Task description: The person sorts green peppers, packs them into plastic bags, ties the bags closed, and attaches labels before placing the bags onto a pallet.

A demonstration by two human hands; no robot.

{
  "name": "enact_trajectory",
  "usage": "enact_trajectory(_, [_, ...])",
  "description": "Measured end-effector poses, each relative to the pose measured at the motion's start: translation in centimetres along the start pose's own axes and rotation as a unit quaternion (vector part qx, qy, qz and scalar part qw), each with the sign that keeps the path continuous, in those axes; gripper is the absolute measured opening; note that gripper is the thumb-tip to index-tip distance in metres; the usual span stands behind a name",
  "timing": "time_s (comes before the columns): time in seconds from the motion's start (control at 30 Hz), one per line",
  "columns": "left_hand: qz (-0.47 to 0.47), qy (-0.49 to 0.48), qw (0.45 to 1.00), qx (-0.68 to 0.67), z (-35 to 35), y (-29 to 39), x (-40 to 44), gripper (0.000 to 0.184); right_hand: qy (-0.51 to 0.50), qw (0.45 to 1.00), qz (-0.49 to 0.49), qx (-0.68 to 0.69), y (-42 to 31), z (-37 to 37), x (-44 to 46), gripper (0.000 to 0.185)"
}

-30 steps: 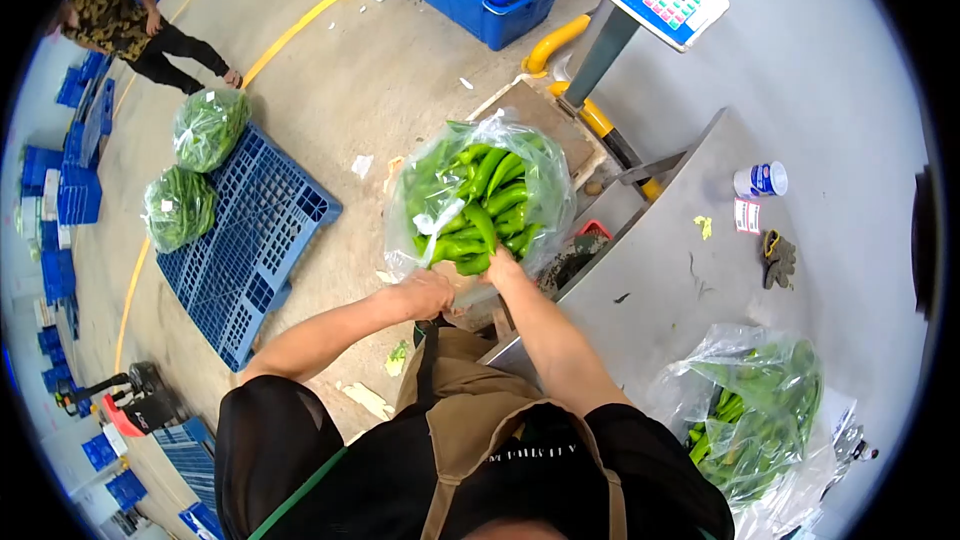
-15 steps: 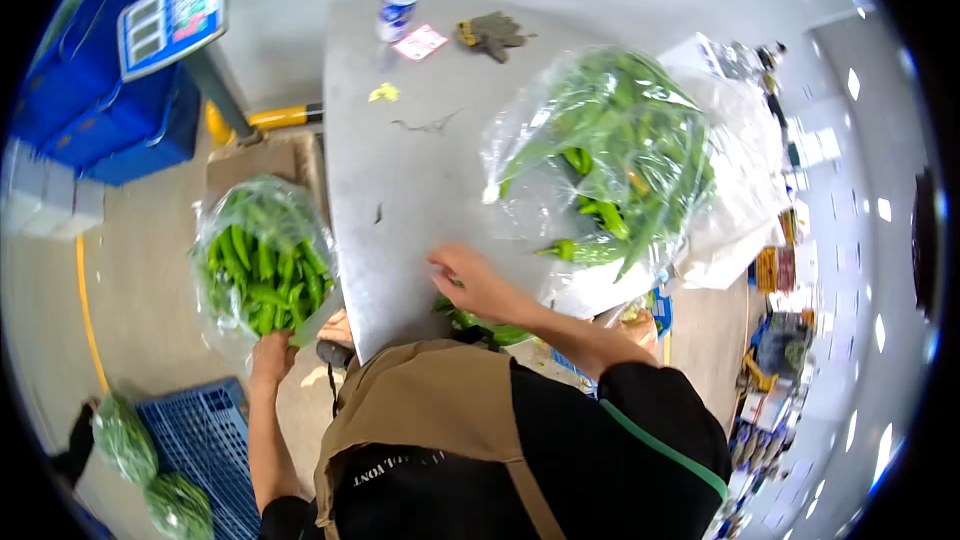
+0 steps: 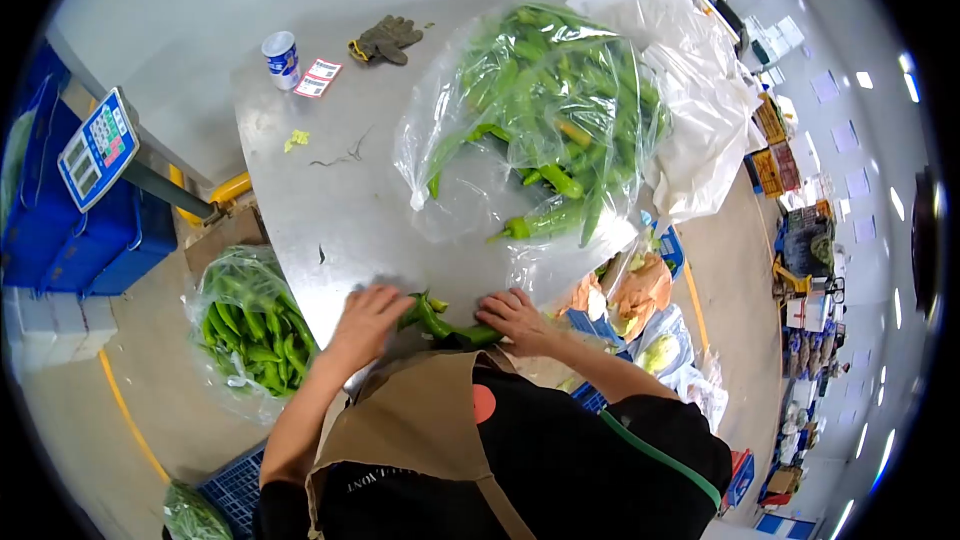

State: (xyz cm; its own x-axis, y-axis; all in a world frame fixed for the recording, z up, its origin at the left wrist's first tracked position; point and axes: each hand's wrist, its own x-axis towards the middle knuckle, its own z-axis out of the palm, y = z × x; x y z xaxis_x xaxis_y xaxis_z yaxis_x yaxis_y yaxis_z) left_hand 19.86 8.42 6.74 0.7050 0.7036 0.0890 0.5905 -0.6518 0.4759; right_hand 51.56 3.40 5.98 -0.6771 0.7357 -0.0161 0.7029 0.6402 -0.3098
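At the near edge of the metal table, a few loose green peppers (image 3: 435,323) lie between my two hands. My left hand (image 3: 368,322) is at their left, palm down, its fingers stretched forward, slightly blurred and holding nothing. On the other side, my right hand (image 3: 512,320) rests with fingers spread, its fingertips by the end of a pepper. Ahead and to the right lies a large clear plastic bag (image 3: 560,90) full of green peppers, its mouth facing left. Another clear bag of peppers (image 3: 255,335) stands low on the left, below table level.
A scale display (image 3: 98,150) rises on a post at left, beside blue crates (image 3: 120,240). On the metal table (image 3: 300,200) are a paper cup (image 3: 281,60), labels (image 3: 318,78) and a work glove (image 3: 386,40). White plastic sheeting (image 3: 695,90) hangs at right, above crates holding scraps.
My left hand has let go of the pepper bag at left and come up to the table edge. My right hand has moved back to the loose peppers. The view has shifted.
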Motion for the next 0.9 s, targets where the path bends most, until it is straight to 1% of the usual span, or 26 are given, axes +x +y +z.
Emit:
enact_trajectory(0.03, [0.008,-0.035,0.998,0.053,2.9,-0.1,0.9,0.058,0.006,1.000,-0.017,0.004,1.0,0.5,-0.4,0.063])
enact_trajectory(0.13, [-0.005,-0.032,0.999,-0.015,3.9,-0.2,2.9,0.057,-0.077,0.997,-0.006,0.015,2.0,1.6,-1.0,0.046])
enact_trajectory(0.17, [-0.021,-0.025,0.998,-0.050,3.7,-0.3,3.4,0.056,-0.024,0.997,-0.027,0.070,2.6,1.4,-1.1,0.039])
enact_trajectory(0.2, [-0.043,-0.017,0.995,-0.088,3.7,-0.4,3.8,0.055,-0.050,0.997,-0.005,0.058,2.9,-0.1,-0.9,0.039])
enact_trajectory(0.23, [-0.067,-0.007,0.990,-0.126,3.8,-0.3,3.7,0.055,-0.038,0.997,0.008,0.061,3.4,-1.1,-0.9,0.040])
enact_trajectory(0.27, [-0.080,-0.003,0.983,-0.163,3.9,-0.3,3.6,0.054,-0.030,0.995,0.016,0.091,3.9,-2.4,-0.6,0.040])
enact_trajectory(0.3, [-0.089,0.006,0.976,-0.198,4.1,-0.5,3.8,0.054,0.000,0.992,0.042,0.116,4.2,-3.5,-0.5,0.043])
enact_trajectory(0.33, [-0.093,0.017,0.968,-0.232,4.2,-0.6,3.9,0.053,0.054,0.980,0.101,0.164,3.9,-4.9,-0.4,0.041])
enact_trajectory(0.37, [-0.100,0.043,0.965,-0.238,4.5,-0.3,4.0,0.047,0.056,0.952,0.201,0.225,3.3,-6.5,0.3,0.039])
enact_trajectory(0.4, [-0.128,0.048,0.959,-0.249,5.0,-0.2,4.3,0.044,0.057,0.911,0.299,0.280,3.1,-7.6,0.9,0.037])
enact_trajectory(0.47, [-0.179,0.061,0.944,-0.270,5.9,-0.1,5.4,0.039,0.133,0.909,0.308,0.248,4.6,-7.8,3.0,0.040])
enact_trajectory(0.5, [-0.171,0.104,0.944,-0.263,5.5,0.4,6.5,0.027,0.172,0.906,0.308,0.233,5.5,-7.7,4.0,0.041])
enact_trajectory(0.6, [-0.103,0.139,0.950,-0.258,5.8,-0.4,10.9,0.025,0.228,0.940,0.213,0.135,11.1,-4.6,5.3,0.041])
enact_trajectory(0.63, [-0.088,0.154,0.950,-0.258,5.8,-0.8,12.6,0.025,0.205,0.949,0.218,0.102,12.3,-4.1,5.3,0.039])
enact_trajectory(0.7, [-0.058,0.187,0.946,-0.258,5.9,-1.7,16.3,0.024,0.140,0.954,0.256,0.067,14.3,-3.5,4.5,0.038])
enact_trajectory(0.8, [-0.058,0.264,0.939,-0.211,7.8,-4.4,21.8,0.027,0.050,0.956,0.288,0.003,15.2,-4.2,3.6,0.037])
enact_trajectory(0.83, [-0.074,0.271,0.949,-0.141,8.5,-5.6,23.5,0.028,0.029,0.967,0.251,-0.035,15.1,-4.8,3.3,0.034])
enact_trajectory(0.87, [-0.100,0.280,0.953,-0.060,9.3,-6.9,25.1,0.030,0.052,0.978,0.188,-0.073,15.2,-4.5,2.7,0.031])
enact_trajectory(0.9, [-0.085,0.330,0.940,-0.001,9.5,-7.8,26.6,0.021,0.034,0.978,0.187,-0.089,16.2,-3.4,2.2,0.032])
